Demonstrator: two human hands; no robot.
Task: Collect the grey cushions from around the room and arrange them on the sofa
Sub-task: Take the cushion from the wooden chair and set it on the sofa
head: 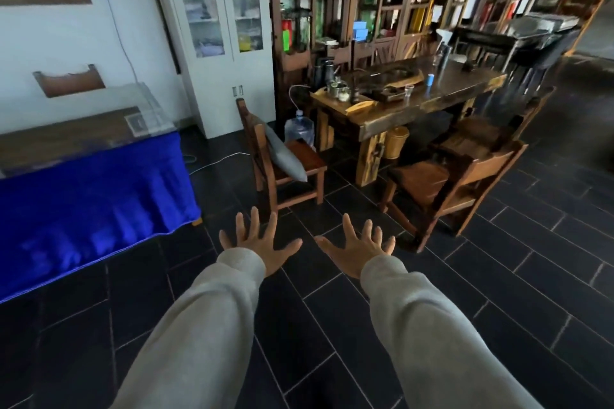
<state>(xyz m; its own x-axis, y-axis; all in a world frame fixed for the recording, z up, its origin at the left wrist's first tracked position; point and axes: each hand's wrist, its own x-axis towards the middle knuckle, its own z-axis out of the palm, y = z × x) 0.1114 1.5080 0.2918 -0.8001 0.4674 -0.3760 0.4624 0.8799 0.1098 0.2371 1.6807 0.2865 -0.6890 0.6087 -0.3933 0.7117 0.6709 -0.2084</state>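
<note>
At the far left a table draped in blue cloth [93, 196] juts into the room, its near corner reaching toward the open tiled floor [332, 325]. The left hand [257, 242] is stretched forward, fingers spread and holding nothing. Beyond it a grey cushion [285, 156] leans upright against the backrest of a wooden chair [282, 156], its lower edge at the seat's front edge, probably parked there out of the way. The right hand [357, 247] is likewise splayed and empty, so both seem readied for a two-handed grab. Bare floor lies between hands and chair. Further right, a long wooden table [415, 93] and more chairs [455, 183] narrow the passage. No sofa is in view.
</note>
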